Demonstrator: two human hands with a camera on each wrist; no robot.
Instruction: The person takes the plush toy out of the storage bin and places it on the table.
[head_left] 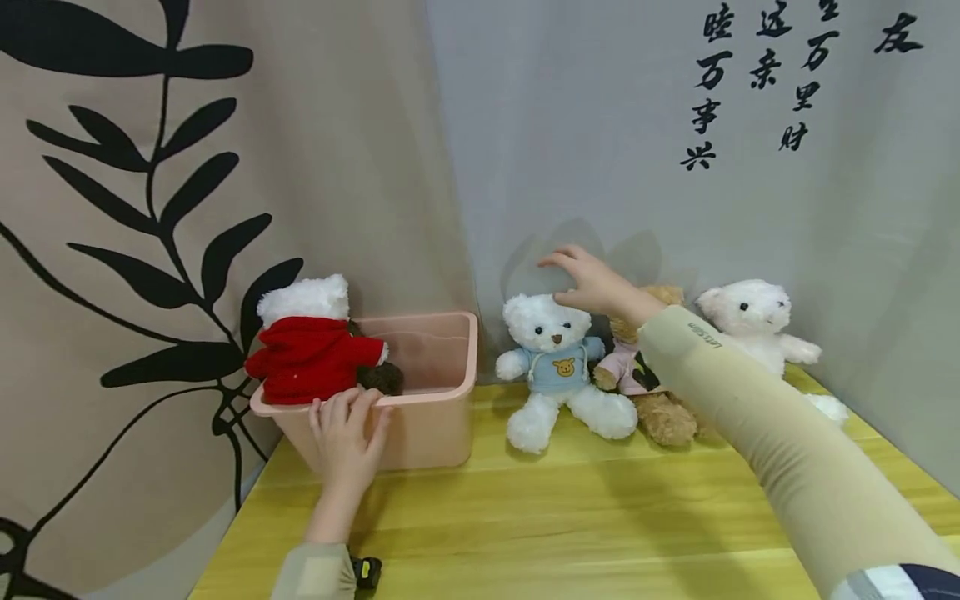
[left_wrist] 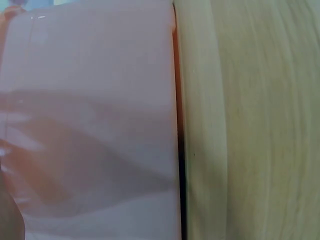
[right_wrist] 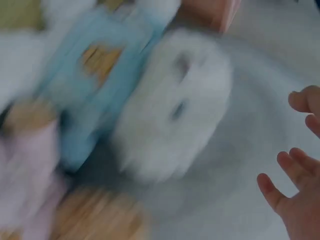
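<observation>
My left hand (head_left: 350, 429) grips the front rim of a pink plastic bin (head_left: 427, 429), fingers bent over the edge. In the left wrist view the wall of this bin (left_wrist: 100, 65) fills the left half. A teddy bear in a red hoodie (head_left: 315, 358) sits in the bin, back turned, beside a dark brown furry thing (head_left: 382, 377). My right hand (head_left: 596, 283), fingers spread and holding nothing, is above a white teddy bear in a light blue hoodie (head_left: 558, 367). The right wrist view shows that bear (right_wrist: 175, 105) blurred, apart from the fingers (right_wrist: 272, 192).
A brown teddy bear in pink (head_left: 667, 417) sits partly hidden behind my right arm. Farther right is another white bear (head_left: 750, 312). All stand on a wooden table (head_left: 525, 517) against a curtain (head_left: 375, 150). A small black object (head_left: 367, 573) is by my left wrist.
</observation>
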